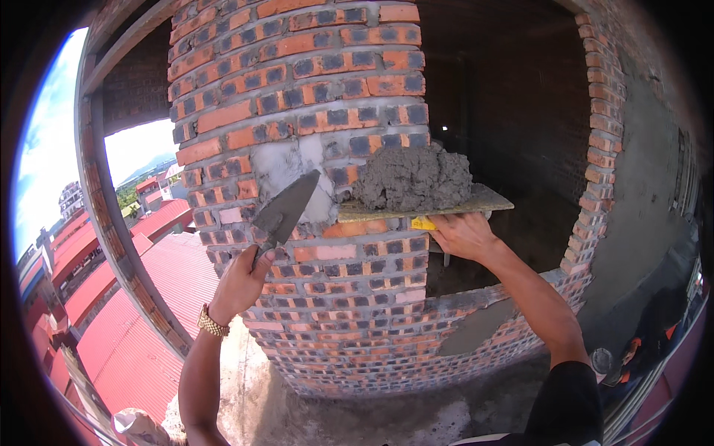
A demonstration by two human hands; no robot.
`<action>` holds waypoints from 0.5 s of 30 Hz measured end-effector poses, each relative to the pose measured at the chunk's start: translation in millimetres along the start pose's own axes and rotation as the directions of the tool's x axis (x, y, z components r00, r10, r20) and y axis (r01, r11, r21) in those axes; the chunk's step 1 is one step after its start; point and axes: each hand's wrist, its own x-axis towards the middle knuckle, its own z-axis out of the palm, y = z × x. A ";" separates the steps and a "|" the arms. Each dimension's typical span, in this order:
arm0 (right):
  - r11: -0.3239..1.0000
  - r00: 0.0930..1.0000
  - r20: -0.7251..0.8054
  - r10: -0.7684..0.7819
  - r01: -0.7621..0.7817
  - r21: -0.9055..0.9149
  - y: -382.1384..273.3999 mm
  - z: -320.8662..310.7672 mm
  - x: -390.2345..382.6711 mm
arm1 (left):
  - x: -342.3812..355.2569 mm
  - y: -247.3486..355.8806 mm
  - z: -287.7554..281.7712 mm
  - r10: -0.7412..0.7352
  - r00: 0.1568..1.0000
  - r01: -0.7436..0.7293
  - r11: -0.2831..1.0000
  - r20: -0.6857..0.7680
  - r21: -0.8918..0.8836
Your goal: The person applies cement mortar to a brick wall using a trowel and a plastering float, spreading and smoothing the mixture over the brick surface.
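Observation:
My left hand (242,282), with a gold-coloured watch on its wrist, is closed round the handle of a steel trowel (286,204). The blade points up and right, in front of a pale, smeared patch (268,163) on the brick wall (297,59). My right hand (465,238) grips a flat mortar board (494,202) from underneath at a yellow piece (422,224). A big lumpy heap of grey wet mortar (413,178) sits on the board, just right of the trowel, in front of the wall and the edge of the dark window opening.
A window opening (506,89) with jagged brick edges is right of the pillar, beside rendered wall (632,186). A concrete ledge (342,394) runs below. At left are a brick-and-concrete post (111,215) and red roofs (171,267) below. Dark items at lower right are unclear.

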 end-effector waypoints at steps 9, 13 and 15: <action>0.997 0.999 -0.010 0.037 -0.037 0.074 47.5 -16.1 149.5 | 57.8 -12.2 6.2 0.179 0.974 -0.180 0.984 -0.138 0.004; 0.985 0.983 0.131 0.130 -0.143 0.097 75.2 -1.7 202.9 | 112.2 -9.8 18.9 0.260 0.925 -0.218 0.960 -0.276 0.174; 0.979 0.967 0.191 0.167 -0.186 0.084 88.4 14.6 224.2 | 144.3 -9.2 23.4 0.266 0.913 -0.198 0.952 -0.310 0.234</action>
